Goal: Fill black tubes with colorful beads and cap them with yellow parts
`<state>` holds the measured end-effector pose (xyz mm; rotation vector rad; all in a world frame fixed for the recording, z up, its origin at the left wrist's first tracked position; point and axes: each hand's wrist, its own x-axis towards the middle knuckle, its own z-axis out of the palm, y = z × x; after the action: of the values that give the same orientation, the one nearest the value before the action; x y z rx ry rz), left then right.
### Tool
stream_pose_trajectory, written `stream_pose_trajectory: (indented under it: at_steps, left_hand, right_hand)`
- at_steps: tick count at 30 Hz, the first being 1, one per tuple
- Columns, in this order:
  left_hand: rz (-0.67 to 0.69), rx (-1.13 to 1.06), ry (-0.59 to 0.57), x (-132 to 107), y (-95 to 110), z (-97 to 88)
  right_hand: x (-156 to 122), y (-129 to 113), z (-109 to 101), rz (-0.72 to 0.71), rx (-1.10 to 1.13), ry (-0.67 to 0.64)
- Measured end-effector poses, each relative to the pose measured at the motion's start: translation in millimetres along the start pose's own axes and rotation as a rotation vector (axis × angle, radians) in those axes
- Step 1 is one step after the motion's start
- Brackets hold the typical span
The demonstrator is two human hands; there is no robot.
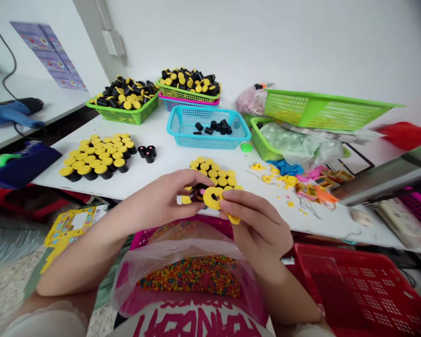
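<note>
While both hands are raised just above the near edge of a white work table [168,159], the right hand [257,220] pinches a yellow plastic ring [212,198] at its rim, thumb and curled fingers almost closed. A narrow yellow tab [233,218] extends downward from the ring. The left hand [157,199], fingers curled and nearly closed, appears to hold a small black cylinder [198,193] beside the ring. Fingers partly hide the cylinder, so any contact between the two parts cannot be confirmed.

Handling assessment: the ring appears thin, light and slightly flexible. Grip it by the outer rim or tab, leaving the central opening unobstructed. The cylinder appears rigid and smooth-walled, and its small size may allow slippage. Grip it firmly around the side wall.

Yellow-topped black cylinders [212,173] stand upright in a tight cluster directly beyond the hands. A larger upright group [98,157] stands farther left. A turquoise plastic basket [206,140] contains loose black cylinders [214,127]. Yellow plastic offcuts [277,178] lie scattered at right. Multicoloured beads [191,276] fill a translucent plastic bag [133,276] below the hands, and a red plastic basket [358,290] sits to the lower right.
</note>
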<state>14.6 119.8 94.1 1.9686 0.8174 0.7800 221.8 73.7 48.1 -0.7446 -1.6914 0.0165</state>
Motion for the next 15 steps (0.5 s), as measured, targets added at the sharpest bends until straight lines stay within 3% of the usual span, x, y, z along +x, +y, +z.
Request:
stream_pose_trajectory:
  at_steps: [4,11,15]
  left_hand:
    - [-0.022,-0.122,0.142,-14,2,20.6]
    - [0.005,-0.247,0.216,-27,-16,44.6]
    - [0.053,-0.331,0.231,-32,-21,58.7]
  right_hand:
    - [-12,6,10,0.001,0.033,0.032]
    - [-14,14,16,0.015,0.127,-0.078]
    - [-18,15,17,-0.014,0.108,-0.046]
